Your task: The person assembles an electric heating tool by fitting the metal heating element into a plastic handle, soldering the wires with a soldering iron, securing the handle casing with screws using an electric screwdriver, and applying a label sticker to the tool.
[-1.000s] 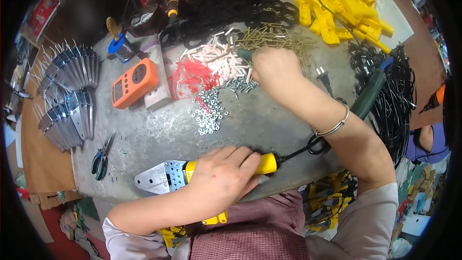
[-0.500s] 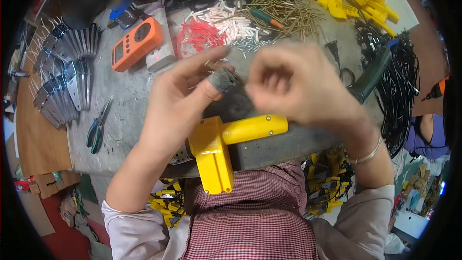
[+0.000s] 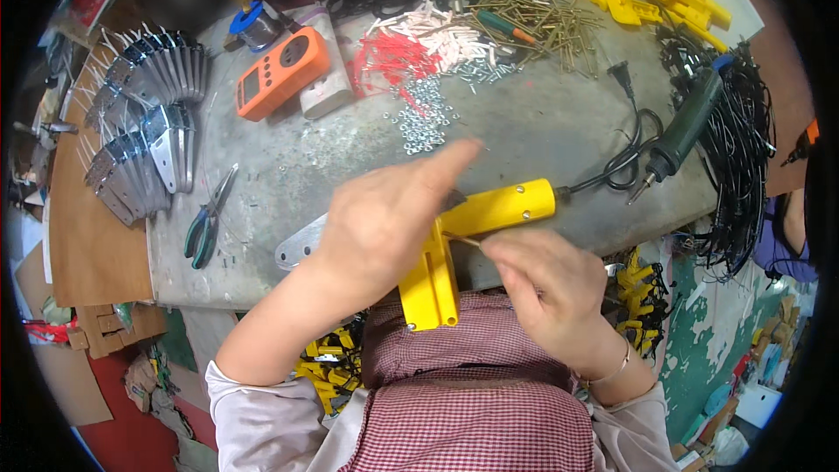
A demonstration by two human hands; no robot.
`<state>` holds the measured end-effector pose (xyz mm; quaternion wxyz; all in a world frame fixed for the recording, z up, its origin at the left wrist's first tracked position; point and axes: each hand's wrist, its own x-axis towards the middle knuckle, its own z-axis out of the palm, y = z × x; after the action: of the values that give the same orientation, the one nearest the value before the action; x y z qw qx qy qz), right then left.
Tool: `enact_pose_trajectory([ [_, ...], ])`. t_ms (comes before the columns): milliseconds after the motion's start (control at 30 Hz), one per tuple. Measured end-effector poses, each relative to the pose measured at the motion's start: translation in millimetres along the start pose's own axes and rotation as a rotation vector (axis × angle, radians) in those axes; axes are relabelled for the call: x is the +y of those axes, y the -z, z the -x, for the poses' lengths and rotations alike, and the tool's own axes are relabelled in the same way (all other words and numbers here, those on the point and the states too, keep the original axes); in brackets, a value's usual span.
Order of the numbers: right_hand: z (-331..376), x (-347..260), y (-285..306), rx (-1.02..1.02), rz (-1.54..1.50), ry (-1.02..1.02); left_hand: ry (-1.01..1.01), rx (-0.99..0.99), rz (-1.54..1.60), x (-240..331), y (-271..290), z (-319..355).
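A yellow T-shaped plastic housing [image 3: 430, 284] lies across the bench's front edge, its round handle [image 3: 502, 210] pointing right with a black cord coming out of the end. My left hand [image 3: 371, 223] is closed over the housing near the junction; most of its fingers are hidden beneath. A perforated metal plate [image 3: 301, 242] sticks out to the left from under that hand. In a pinch, my right hand [image 3: 555, 288] holds a thin brass-coloured screw [image 3: 463, 239], its far end at the side of the housing just below the handle.
Beyond my hands lie metal nuts [image 3: 421, 118], red pieces [image 3: 398, 61], white sleeves [image 3: 450, 35] and long screws [image 3: 564, 35]. Pliers [image 3: 205, 227], metal plates [image 3: 144, 135] and an orange meter [image 3: 282, 72] are left. A dark green electric screwdriver [image 3: 686, 127] and black cables [image 3: 738, 166] are right.
Both hands have come down from above the bench to the yellow housing. My left hand now covers its junction, and my right hand brings the screw to its side. The nuts have come into view.
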<state>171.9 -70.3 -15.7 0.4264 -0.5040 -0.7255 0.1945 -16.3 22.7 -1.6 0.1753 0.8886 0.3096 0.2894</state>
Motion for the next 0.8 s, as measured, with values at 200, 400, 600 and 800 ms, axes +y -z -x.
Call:
enact_pose_trajectory([
  [200, 8.7, 0.4, -11.7, 0.07, -0.116, -0.179, -0.248, -0.117, -0.207, 2.9, -18.8, -12.6],
  [400, 11.5, 6.9, -35.7, 0.179, -0.713, -0.662, -0.258, 0.007, -0.128, 1.2, -31.2, -9.8],
  [600, 11.3, 10.2, -24.4, -0.068, -0.348, -0.381, -0.069, 0.016, -0.155, -7.7, -24.4, -7.0],
  [800, 33.6, 111.8, 116.2, 0.621, 0.292, -0.547, 0.204, -0.02, 0.047, -13.7, -22.8, -11.8],
])
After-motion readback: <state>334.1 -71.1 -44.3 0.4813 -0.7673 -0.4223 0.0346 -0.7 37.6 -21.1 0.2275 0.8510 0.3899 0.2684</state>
